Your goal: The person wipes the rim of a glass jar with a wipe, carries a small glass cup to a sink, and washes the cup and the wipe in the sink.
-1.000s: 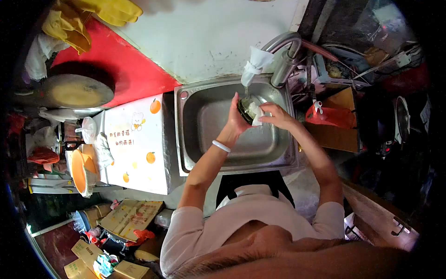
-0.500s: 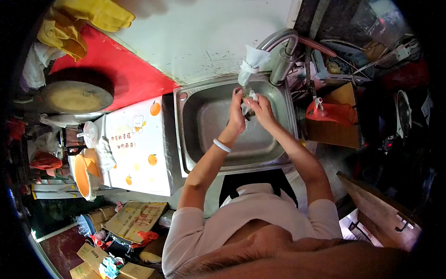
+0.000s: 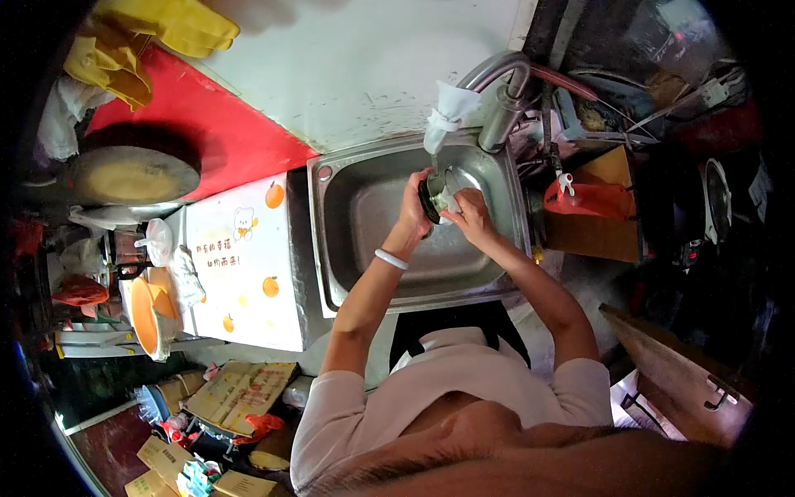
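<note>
Over the metal sink point(image 3: 373, 290), my left hand point(image 3: 411, 205) grips a small dark round dish point(image 3: 427, 201) tilted on its side. My right hand point(image 3: 470, 213) is closed on a whitish cloth point(image 3: 450, 192), pressed to the inside of the dish. The faucet point(image 3: 501, 116) arches above, with a white cloth wrapped on its spout point(image 3: 447, 116) just over the dish. My right fingertips are partly hidden by the cloth.
A white patterned cover point(image 3: 240, 282) lies left of the sink, beside an orange container point(image 3: 149, 315) and a large round pan point(image 3: 137, 176). At right stand a cardboard box point(image 3: 596, 236) and a red bag point(image 3: 580, 199). Cartons point(image 3: 240, 398) lie at lower left.
The hands came close together around the dish half a second ago, then moved slightly apart. The dish now shows again with its opening turned toward my right hand.
</note>
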`<state>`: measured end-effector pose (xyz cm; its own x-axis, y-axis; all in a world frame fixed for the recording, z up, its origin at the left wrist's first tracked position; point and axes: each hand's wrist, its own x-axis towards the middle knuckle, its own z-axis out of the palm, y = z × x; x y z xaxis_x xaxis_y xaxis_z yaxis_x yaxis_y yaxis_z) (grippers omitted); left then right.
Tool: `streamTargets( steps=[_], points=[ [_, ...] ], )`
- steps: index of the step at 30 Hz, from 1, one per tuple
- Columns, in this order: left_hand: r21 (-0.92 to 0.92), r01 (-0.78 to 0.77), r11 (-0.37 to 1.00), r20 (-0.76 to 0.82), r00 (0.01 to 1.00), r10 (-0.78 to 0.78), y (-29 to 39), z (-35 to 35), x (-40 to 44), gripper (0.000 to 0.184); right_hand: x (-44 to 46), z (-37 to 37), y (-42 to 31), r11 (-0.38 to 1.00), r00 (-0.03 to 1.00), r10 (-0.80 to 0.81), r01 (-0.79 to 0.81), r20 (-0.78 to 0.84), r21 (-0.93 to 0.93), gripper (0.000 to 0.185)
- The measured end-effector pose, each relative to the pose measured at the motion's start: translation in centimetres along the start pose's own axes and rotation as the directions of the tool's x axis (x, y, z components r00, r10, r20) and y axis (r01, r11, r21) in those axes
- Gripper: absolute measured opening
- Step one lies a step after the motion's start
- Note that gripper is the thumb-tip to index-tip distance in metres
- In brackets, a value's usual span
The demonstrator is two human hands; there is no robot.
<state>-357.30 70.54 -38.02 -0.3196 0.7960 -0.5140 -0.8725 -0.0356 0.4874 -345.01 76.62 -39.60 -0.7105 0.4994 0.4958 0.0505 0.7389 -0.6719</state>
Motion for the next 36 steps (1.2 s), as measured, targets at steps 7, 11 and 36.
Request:
streamTargets(
  steps=[7,11,36],
  points=[
    [-0.054,0.237,0.970,0.112,0.967,-0.230,0.9,0.0,-1.1,0.044,-1.6,-2.2,0.5,1.000,0.989,-0.011,0.011,0.146,0.002,0.019],
    [-0.008,0.434,0.901,0.261,0.871,-0.417,1.9,-0.9,-1.3,0.061,-3.7,-1.8,3.9,0.880,0.916,0.365,-0.282,-0.166,0.381,0.033],
    [-0.066,0.312,0.948,0.194,0.936,-0.295,3.1,0.0,-4.0,0.062,8.7,-4.8,-0.8,0.925,0.707,0.163,-0.352,0.688,0.143,0.025]
  ],
)
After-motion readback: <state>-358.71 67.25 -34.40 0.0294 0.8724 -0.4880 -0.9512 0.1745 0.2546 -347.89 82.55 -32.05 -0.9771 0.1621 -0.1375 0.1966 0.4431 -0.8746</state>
